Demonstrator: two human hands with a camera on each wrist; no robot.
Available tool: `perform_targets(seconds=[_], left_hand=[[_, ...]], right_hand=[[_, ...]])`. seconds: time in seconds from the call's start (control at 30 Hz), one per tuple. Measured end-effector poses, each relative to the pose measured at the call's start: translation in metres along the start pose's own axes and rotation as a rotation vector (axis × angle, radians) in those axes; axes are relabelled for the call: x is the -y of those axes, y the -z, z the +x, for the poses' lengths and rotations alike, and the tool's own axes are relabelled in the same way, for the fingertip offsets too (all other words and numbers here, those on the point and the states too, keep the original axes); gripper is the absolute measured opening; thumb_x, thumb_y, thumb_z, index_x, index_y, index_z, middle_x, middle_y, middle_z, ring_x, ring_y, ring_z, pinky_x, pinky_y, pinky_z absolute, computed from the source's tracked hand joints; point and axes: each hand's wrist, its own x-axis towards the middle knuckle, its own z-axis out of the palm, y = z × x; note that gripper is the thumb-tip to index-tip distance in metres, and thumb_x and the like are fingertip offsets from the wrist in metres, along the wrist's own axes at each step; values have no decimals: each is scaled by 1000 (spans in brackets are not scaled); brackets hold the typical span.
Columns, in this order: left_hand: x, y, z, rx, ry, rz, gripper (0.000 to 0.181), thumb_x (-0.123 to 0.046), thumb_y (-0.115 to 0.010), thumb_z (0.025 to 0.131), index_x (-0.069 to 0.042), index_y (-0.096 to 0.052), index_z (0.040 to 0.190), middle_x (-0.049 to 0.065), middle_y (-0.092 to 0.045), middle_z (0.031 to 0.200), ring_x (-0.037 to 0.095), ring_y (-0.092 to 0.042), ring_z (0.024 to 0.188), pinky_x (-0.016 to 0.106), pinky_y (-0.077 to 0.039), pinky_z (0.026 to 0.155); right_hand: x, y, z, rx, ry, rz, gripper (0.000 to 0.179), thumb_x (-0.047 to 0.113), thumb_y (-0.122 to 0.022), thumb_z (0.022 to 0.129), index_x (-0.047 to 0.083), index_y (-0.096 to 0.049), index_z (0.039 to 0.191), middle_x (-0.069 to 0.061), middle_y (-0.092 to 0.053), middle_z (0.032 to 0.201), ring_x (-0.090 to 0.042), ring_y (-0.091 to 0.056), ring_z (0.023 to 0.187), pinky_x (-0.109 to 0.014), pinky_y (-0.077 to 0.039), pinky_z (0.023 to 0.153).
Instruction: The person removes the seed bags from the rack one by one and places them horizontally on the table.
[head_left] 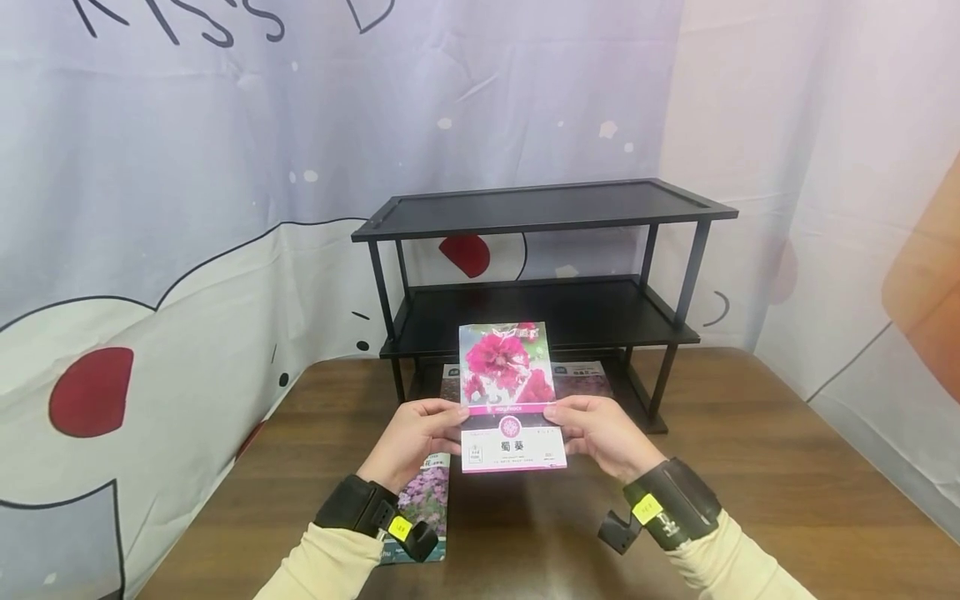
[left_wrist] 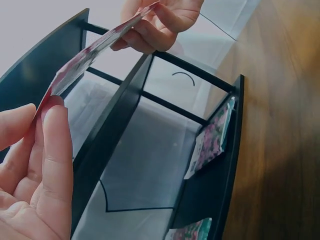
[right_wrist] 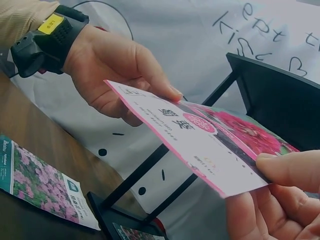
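**Hollyhock seed packet held up before black rack**

A person's left hand and right hand hold a single packet by its opposite side edges, in front of the rack and above the wooden table. The forearms, in cream sleeves, angle inward toward the rack. Each hand pinches firmly, thumb on the printed face and fingers behind, with little more than the packet's thickness between them. The packet's long axis runs toward the rack: its magenta blooms form the far end, its white lettered panel the near end. The printed face tilts up toward the person, the far end leaning slightly left. On the table, before the rack's left side, lies a purple-flowered packet, partly hidden by the left wrist. More packets rest on the rack's bottom tier.
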Motion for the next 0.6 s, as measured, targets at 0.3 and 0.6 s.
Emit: perform_targets(seconds=[0.3,0.6], left_hand=[[8,6,-4,26,6,4,33,-21,-69,85,7,-65,103,14,-66,92,20,-63,71,32,-54,68],[16,9,-8,69,23,42,34,-20,-69,84,8,-65,102,13,-67,82,18,-63,66,31,-55,65]], right_hand=[[-7,-3,-3,12,-14,-7,41,21,-68,85,-12,-59,108,-15,-65,92,-23,-64,76,-33,-55,65],[-16,-4,-8,33,-23,-35,37,19,-66,87,-12,-59,106,-14,-65,89,-22,-63,74,-32,-54,64]])
